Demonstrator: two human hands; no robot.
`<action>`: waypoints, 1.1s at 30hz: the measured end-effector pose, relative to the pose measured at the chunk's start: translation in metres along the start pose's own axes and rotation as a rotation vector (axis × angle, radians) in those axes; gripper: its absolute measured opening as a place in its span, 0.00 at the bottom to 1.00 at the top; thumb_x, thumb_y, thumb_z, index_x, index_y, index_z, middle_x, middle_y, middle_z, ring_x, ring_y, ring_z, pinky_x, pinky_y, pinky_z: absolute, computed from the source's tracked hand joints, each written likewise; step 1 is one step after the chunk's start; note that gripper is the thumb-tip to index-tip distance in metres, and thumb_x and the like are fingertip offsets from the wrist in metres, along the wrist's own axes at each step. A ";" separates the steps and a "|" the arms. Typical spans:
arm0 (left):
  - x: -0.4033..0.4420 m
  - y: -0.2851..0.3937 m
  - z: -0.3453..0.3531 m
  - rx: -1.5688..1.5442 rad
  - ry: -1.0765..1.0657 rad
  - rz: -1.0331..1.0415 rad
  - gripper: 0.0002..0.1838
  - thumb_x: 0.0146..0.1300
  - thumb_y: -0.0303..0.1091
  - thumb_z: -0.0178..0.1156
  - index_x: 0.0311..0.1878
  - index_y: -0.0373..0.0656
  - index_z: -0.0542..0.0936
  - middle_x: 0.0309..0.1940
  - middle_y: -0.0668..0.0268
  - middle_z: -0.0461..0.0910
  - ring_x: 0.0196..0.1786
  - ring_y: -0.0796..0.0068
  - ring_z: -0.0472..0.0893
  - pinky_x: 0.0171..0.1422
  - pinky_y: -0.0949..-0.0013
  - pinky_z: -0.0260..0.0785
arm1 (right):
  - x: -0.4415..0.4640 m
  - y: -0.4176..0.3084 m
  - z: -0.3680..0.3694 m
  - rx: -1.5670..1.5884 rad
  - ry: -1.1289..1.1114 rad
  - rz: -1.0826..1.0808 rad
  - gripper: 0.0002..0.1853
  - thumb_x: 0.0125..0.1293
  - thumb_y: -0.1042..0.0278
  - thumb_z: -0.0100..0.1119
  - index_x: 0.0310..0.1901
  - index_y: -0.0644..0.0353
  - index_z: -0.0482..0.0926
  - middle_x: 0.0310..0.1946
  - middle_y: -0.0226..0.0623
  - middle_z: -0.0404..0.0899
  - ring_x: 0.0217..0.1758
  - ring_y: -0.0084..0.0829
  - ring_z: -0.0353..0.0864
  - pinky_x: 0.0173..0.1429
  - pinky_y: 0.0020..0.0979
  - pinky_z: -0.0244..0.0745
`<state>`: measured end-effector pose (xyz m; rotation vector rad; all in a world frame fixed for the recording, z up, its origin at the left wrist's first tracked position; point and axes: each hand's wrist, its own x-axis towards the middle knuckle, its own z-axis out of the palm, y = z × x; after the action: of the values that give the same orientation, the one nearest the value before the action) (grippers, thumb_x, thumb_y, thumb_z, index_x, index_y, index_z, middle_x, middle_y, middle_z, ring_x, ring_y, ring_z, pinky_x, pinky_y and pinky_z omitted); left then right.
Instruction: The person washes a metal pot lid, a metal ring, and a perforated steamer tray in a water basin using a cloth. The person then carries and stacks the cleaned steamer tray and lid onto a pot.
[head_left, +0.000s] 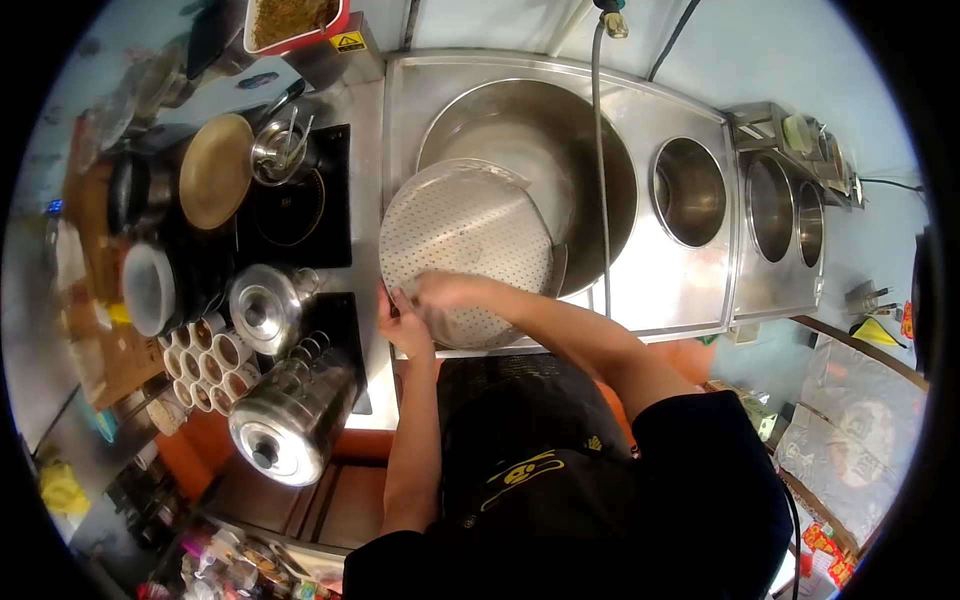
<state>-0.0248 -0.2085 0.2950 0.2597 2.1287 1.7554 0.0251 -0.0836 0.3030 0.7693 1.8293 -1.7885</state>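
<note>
A round perforated metal plate (470, 225) leans tilted over the front left of a large steel pot (625, 200) set into the counter. My left hand (406, 328) grips the plate's lower left rim, fingers closed round the edge. Curled against the plate's holed face, my right hand (447, 290) is closed; whatever its fingers may hold is hidden. Part of the pot's inside shows behind the plate, with a pale, greyish bottom.
A grey hose (599, 150) hangs down across the pot. Right of it are a smaller round well (690, 192) and further wells. On the left stand an induction hob (335, 200), lidded steel pots (262, 310), several cups (210, 365) and a tan round lid (216, 170).
</note>
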 end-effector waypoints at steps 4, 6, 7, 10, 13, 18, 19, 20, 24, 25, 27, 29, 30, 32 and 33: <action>-0.009 0.008 -0.003 -0.091 -0.014 -0.080 0.21 0.73 0.29 0.57 0.65 0.30 0.75 0.56 0.56 0.82 0.53 0.69 0.81 0.61 0.69 0.71 | 0.003 -0.017 -0.074 0.380 0.366 -0.131 0.30 0.67 0.66 0.60 0.69 0.62 0.68 0.61 0.50 0.78 0.61 0.39 0.79 0.63 0.37 0.75; -0.014 0.011 -0.003 -0.181 0.040 -0.190 0.20 0.73 0.28 0.57 0.65 0.30 0.75 0.56 0.57 0.82 0.53 0.70 0.80 0.61 0.70 0.71 | -0.063 -0.048 -0.118 0.151 0.558 -0.258 0.29 0.64 0.69 0.59 0.68 0.62 0.70 0.64 0.54 0.75 0.65 0.44 0.76 0.67 0.37 0.72; -0.014 0.008 -0.005 -0.178 0.028 -0.197 0.21 0.72 0.28 0.57 0.65 0.31 0.75 0.57 0.57 0.81 0.54 0.70 0.80 0.62 0.70 0.70 | -0.079 -0.048 -0.134 -0.067 0.633 -0.356 0.28 0.62 0.71 0.57 0.67 0.63 0.72 0.64 0.57 0.73 0.66 0.48 0.75 0.70 0.37 0.70; -0.004 0.001 -0.013 -0.184 0.001 -0.198 0.22 0.72 0.27 0.58 0.66 0.31 0.74 0.59 0.57 0.80 0.57 0.69 0.79 0.64 0.69 0.69 | -0.079 -0.020 -0.159 -0.392 0.499 -0.424 0.31 0.62 0.69 0.57 0.69 0.59 0.70 0.71 0.51 0.66 0.74 0.53 0.64 0.78 0.44 0.59; -0.003 0.000 -0.009 -0.248 0.013 -0.208 0.21 0.71 0.26 0.57 0.66 0.31 0.74 0.59 0.57 0.80 0.57 0.70 0.80 0.64 0.69 0.69 | -0.040 0.049 -0.136 -1.357 0.387 -0.271 0.41 0.63 0.50 0.64 0.74 0.55 0.63 0.79 0.46 0.51 0.81 0.47 0.51 0.82 0.49 0.50; -0.005 0.007 -0.004 -0.205 0.087 -0.226 0.20 0.71 0.24 0.56 0.65 0.31 0.76 0.57 0.57 0.82 0.55 0.70 0.80 0.62 0.69 0.71 | -0.097 0.108 -0.077 -0.585 0.343 -0.650 0.44 0.62 0.59 0.60 0.76 0.67 0.54 0.79 0.54 0.47 0.83 0.54 0.39 0.85 0.49 0.36; -0.005 0.002 -0.005 -0.212 0.079 -0.228 0.20 0.71 0.25 0.57 0.64 0.31 0.76 0.57 0.57 0.81 0.55 0.70 0.80 0.62 0.69 0.71 | -0.107 0.140 -0.042 -0.375 0.341 -0.589 0.44 0.65 0.54 0.58 0.76 0.68 0.52 0.79 0.54 0.45 0.83 0.53 0.38 0.85 0.47 0.35; -0.003 -0.005 -0.004 -0.226 0.075 -0.226 0.20 0.71 0.26 0.58 0.64 0.30 0.76 0.58 0.56 0.81 0.56 0.70 0.80 0.62 0.69 0.70 | -0.122 0.140 -0.015 -0.326 0.289 -0.495 0.44 0.67 0.50 0.55 0.76 0.68 0.51 0.79 0.53 0.44 0.84 0.52 0.37 0.85 0.45 0.35; -0.004 0.001 -0.001 -0.214 0.024 -0.271 0.19 0.71 0.27 0.60 0.62 0.29 0.77 0.57 0.56 0.82 0.55 0.70 0.80 0.62 0.69 0.71 | -0.124 0.081 0.058 -0.612 0.084 -0.352 0.39 0.75 0.44 0.43 0.77 0.64 0.50 0.80 0.53 0.42 0.84 0.49 0.36 0.85 0.41 0.35; -0.004 -0.002 -0.001 -0.190 0.032 -0.245 0.19 0.71 0.28 0.60 0.62 0.29 0.77 0.56 0.56 0.82 0.54 0.70 0.80 0.61 0.69 0.71 | -0.111 0.061 0.057 -0.499 0.128 -0.341 0.39 0.76 0.46 0.43 0.77 0.64 0.50 0.80 0.52 0.42 0.84 0.48 0.35 0.85 0.42 0.35; -0.007 -0.009 -0.003 -0.133 0.042 -0.196 0.19 0.71 0.28 0.60 0.61 0.28 0.78 0.55 0.57 0.83 0.54 0.71 0.80 0.61 0.69 0.71 | -0.087 0.017 0.038 -0.260 0.213 -0.314 0.37 0.76 0.49 0.43 0.78 0.63 0.50 0.81 0.50 0.40 0.85 0.45 0.34 0.85 0.42 0.34; -0.010 -0.006 -0.005 -0.171 0.035 -0.226 0.19 0.70 0.29 0.61 0.61 0.28 0.78 0.55 0.57 0.83 0.54 0.71 0.80 0.61 0.69 0.71 | -0.049 0.012 0.014 -0.608 0.290 -0.408 0.36 0.76 0.51 0.43 0.77 0.64 0.51 0.81 0.50 0.41 0.85 0.42 0.35 0.85 0.42 0.36; -0.009 -0.005 -0.006 -0.196 0.032 -0.242 0.19 0.70 0.29 0.61 0.61 0.28 0.78 0.55 0.57 0.83 0.54 0.71 0.80 0.61 0.70 0.70 | -0.037 0.014 -0.001 -0.700 0.322 -0.435 0.35 0.76 0.52 0.44 0.76 0.63 0.54 0.80 0.49 0.44 0.84 0.43 0.38 0.84 0.42 0.38; -0.004 -0.005 -0.007 -0.188 0.034 -0.269 0.20 0.71 0.29 0.60 0.62 0.28 0.77 0.56 0.57 0.82 0.54 0.71 0.80 0.62 0.69 0.70 | -0.023 0.013 -0.038 -0.763 0.390 -0.377 0.33 0.75 0.52 0.46 0.75 0.61 0.59 0.79 0.48 0.49 0.83 0.43 0.44 0.84 0.41 0.42; -0.004 -0.001 -0.005 -0.202 0.037 -0.275 0.20 0.71 0.29 0.60 0.62 0.27 0.77 0.56 0.57 0.82 0.54 0.71 0.80 0.62 0.69 0.70 | -0.027 0.010 -0.063 -0.734 0.423 -0.295 0.31 0.74 0.52 0.47 0.74 0.59 0.62 0.78 0.48 0.52 0.83 0.44 0.47 0.84 0.41 0.44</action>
<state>-0.0234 -0.2144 0.2954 -0.1150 1.8871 1.8011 0.0547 -0.0225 0.3166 0.6211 2.7472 -0.9759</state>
